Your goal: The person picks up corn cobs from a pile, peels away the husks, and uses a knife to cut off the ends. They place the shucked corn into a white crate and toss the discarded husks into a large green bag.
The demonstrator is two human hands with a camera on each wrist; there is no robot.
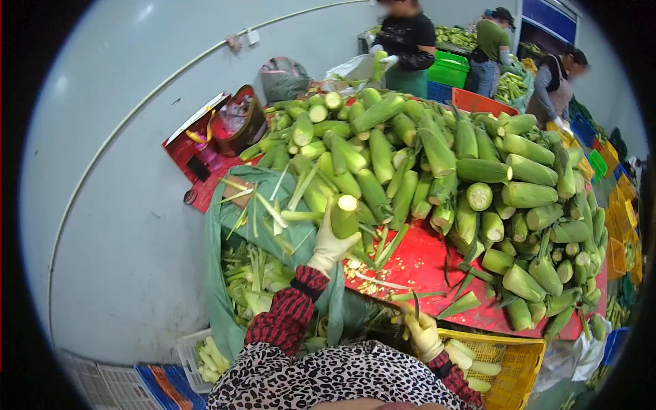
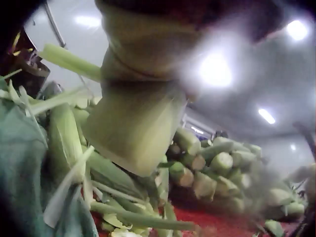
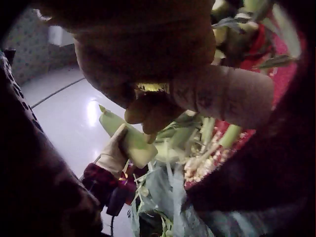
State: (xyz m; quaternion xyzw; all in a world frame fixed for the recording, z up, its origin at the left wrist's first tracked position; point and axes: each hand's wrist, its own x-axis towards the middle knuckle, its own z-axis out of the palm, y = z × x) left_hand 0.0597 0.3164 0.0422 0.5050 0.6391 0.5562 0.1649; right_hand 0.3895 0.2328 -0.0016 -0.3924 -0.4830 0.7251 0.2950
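In the head view, my gloved left hand [image 1: 330, 250] grips a corn ear [image 1: 344, 219] in its green husk, its pale cut end facing up. The left wrist view shows the same corn ear [image 2: 136, 128] close up, below the glove. My gloved right hand [image 1: 425, 336] is curled at the table's front edge, holding a knife [image 1: 416, 305] whose thin dark blade points up. From the right wrist camera, dark gloved fingers [image 3: 222, 94] fill the upper middle, with the held ear beyond them. A large pile of husked corn ears [image 1: 403, 147] lies behind both hands.
Loose kernels and husk strips litter the red tabletop [image 1: 424, 263]. A teal sheet [image 1: 215, 273] drapes around trimmings at the left. Pale peeled ears lie in a yellow crate [image 1: 519, 369] by my right arm. Three people [image 1: 408, 41] work at the back.
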